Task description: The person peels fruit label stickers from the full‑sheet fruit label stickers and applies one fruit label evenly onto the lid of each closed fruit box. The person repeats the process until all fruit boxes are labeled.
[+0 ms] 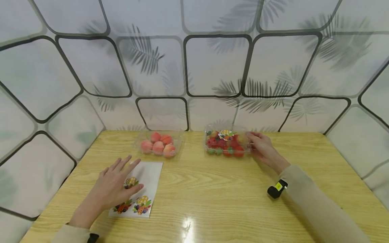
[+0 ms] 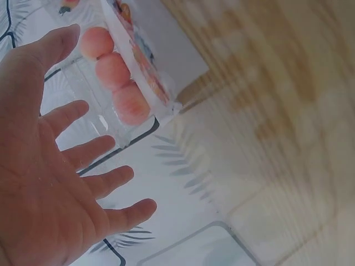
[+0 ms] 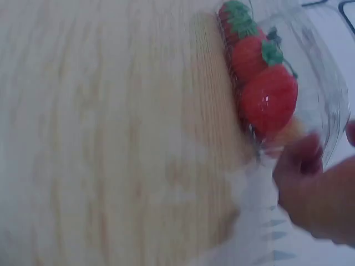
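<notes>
My left hand (image 1: 110, 185) hovers with spread fingers over a white sheet of fruit-printed stickers (image 1: 153, 179), several stickers showing beside and below it. Its palm holds nothing in the left wrist view. Beyond the sheet sits a clear plastic box (image 1: 179, 136) of peaches (image 1: 158, 147). To the right, my right hand (image 1: 265, 148) grips the right end of another clear plastic fruit box (image 1: 209, 128). Inside are red strawberries (image 3: 269, 100) and other fruit partly hidden by the lid's glare. A fruit sticker (image 1: 226, 135) lies on that box's lid.
Both boxes stand near the back edge of the wood-grain table (image 1: 206, 189), close to a patterned fabric wall (image 1: 217, 67). The fabric also rises along the left and right sides. A black wrist device (image 1: 277, 189) sits at the right cuff.
</notes>
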